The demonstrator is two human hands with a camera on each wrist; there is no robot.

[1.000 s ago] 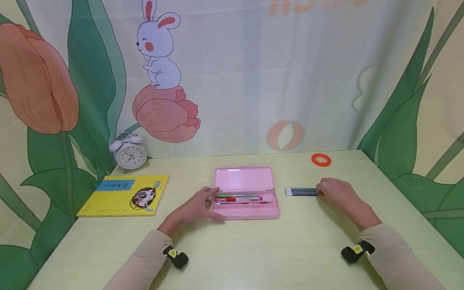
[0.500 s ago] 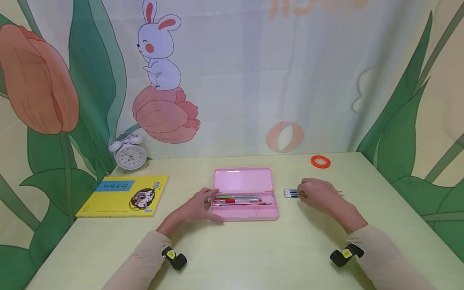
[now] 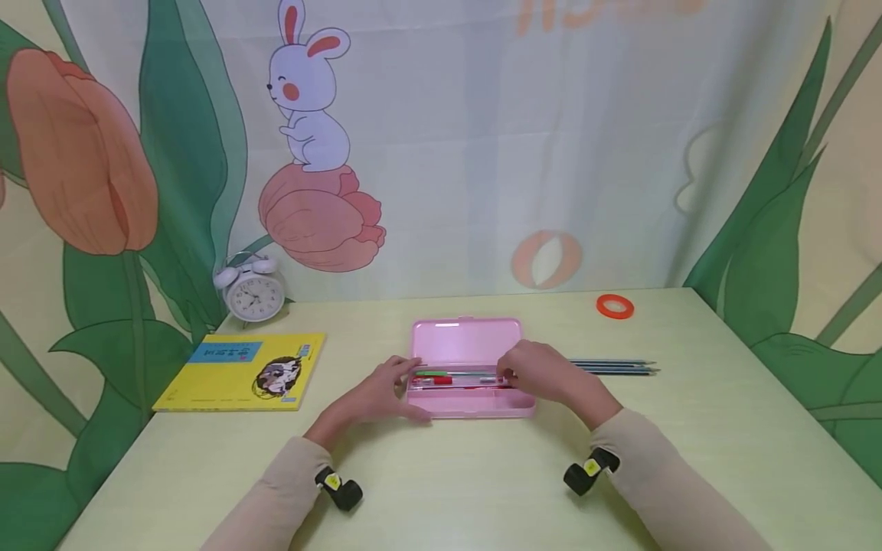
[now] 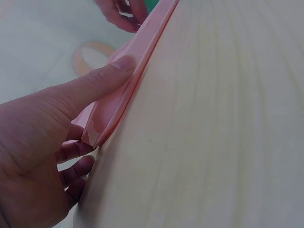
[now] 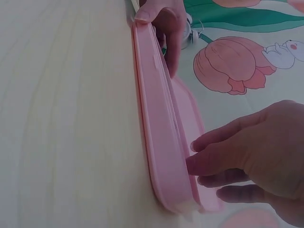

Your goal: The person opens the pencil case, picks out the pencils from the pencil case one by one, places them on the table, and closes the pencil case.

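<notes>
A pink pencil case (image 3: 455,405) lies with its lid raised at the middle of the table. Inside it are a green pen (image 3: 430,373), a red-capped pen (image 3: 442,380) and a thin red pencil or pen. My left hand (image 3: 377,394) grips the case's left end, the thumb (image 4: 124,63) on its front wall and fingers round the end. My right hand (image 3: 540,370) reaches over the case's right end. In the right wrist view its fingers (image 5: 209,141) are slightly bent and apart, thumb tip just past the front wall, with no object showing between them.
Several dark pencils (image 3: 616,368) lie side by side right of the case, partly behind the right hand. An orange-red tape ring (image 3: 615,307) sits at the back right. To the left are a yellow book (image 3: 227,383) and a white alarm clock (image 3: 255,297). A printed curtain hangs behind.
My right hand has moved left from the dark pencils to the right end of the pencil case, leaving the pencils on the table. The left hand stays on the case.
</notes>
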